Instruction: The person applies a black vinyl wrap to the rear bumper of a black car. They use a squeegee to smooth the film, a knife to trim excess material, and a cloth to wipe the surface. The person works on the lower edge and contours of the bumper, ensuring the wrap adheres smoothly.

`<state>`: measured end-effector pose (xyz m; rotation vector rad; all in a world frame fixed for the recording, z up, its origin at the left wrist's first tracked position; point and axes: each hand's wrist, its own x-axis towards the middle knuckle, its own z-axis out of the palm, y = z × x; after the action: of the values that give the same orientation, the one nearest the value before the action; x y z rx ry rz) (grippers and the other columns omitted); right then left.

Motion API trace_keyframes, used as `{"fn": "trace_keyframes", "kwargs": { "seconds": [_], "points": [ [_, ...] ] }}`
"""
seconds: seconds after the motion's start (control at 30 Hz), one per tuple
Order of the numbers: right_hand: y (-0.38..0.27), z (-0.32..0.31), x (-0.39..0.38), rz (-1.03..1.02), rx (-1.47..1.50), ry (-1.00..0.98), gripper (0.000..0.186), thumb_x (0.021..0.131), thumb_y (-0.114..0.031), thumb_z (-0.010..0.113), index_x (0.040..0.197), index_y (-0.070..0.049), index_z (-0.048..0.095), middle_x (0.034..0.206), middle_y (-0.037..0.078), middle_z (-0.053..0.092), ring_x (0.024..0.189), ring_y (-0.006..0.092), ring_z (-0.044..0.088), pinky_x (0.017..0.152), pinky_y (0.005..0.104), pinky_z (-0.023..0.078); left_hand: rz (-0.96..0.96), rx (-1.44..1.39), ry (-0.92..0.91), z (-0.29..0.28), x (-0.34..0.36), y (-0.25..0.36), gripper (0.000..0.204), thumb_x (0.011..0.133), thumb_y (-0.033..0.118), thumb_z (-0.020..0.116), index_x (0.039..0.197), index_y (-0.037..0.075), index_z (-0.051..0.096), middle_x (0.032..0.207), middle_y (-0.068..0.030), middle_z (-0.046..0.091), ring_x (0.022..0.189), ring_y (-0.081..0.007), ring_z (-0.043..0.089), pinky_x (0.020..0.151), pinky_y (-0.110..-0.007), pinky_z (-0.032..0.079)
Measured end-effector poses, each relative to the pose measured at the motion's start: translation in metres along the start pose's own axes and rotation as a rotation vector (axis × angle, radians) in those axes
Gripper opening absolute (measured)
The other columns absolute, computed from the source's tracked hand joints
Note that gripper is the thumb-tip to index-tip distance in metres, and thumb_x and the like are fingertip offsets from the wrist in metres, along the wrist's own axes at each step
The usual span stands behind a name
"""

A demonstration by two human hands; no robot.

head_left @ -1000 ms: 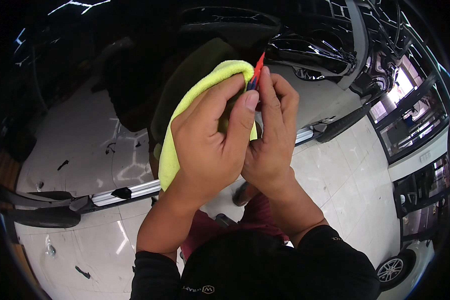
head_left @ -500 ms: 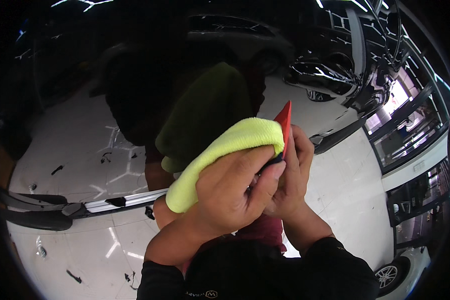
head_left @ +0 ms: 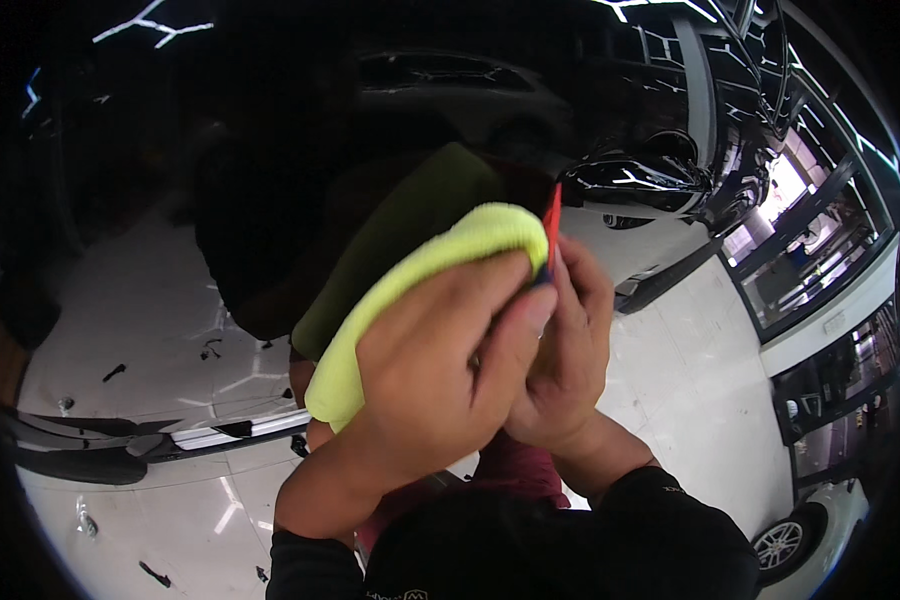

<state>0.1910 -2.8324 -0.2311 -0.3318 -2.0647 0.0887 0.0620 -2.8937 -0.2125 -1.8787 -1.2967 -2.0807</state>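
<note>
My left hand (head_left: pixel 435 345) is closed on a folded yellow-green microfiber cloth (head_left: pixel 350 360), which drapes over its far side. Against it is my right hand (head_left: pixel 575 340), its fingers wrapped round a thin red squeegee (head_left: pixel 553 225). The squeegee points up and away, its flat side along the cloth's end. A small dark blue part shows between the left thumb and the cloth; most of the squeegee's lower end is hidden by the fingers. Just beyond the hands stands the glossy dark car window (head_left: pixel 240 180), which mirrors the cloth.
A black side mirror (head_left: pixel 635 180) juts out at the upper right. Bright trim (head_left: pixel 235 432) and a black door handle (head_left: pixel 80 465) run along the left. Dark scraps (head_left: pixel 155 573) lie on the pale tiled floor (head_left: pixel 670 400). A car wheel (head_left: pixel 782 545) shows at the lower right.
Both hands have shifted slightly up and left, taking the cloth and squeegee along. The squeegee now shows narrower, more edge-on. Both hands keep their hold.
</note>
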Motion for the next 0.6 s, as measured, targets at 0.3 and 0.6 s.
{"fn": "trace_keyframes", "kwargs": {
  "seconds": [0.3,0.6],
  "points": [
    [-0.012,-0.073,-0.001,0.108,0.253,0.082,0.076,0.078,-0.008,0.075,0.143,0.007,0.039,0.139,0.026,0.035,0.122,0.0395,0.047,0.099,0.0413,0.044,0.034,0.163,-0.017,0.041,0.024,0.076,0.022,0.085,0.008,0.074,0.103,-0.006,0.069,0.093,-0.0182,0.072,0.076,-0.0243,0.071,0.071,-0.030,0.056],
    [0.012,-0.160,-0.019,0.294,0.508,0.107,0.040,0.082,0.002,0.057,0.122,0.005,0.054,0.116,0.024,0.058,0.100,0.0381,0.064,0.086,0.0394,0.052,0.065,0.171,-0.118,0.087,0.010,0.122,0.025,0.082,0.006,0.075,0.105,-0.002,0.067,0.098,-0.0165,0.068,0.084,-0.0264,0.067,0.074,-0.031,0.052]
  ]
}}
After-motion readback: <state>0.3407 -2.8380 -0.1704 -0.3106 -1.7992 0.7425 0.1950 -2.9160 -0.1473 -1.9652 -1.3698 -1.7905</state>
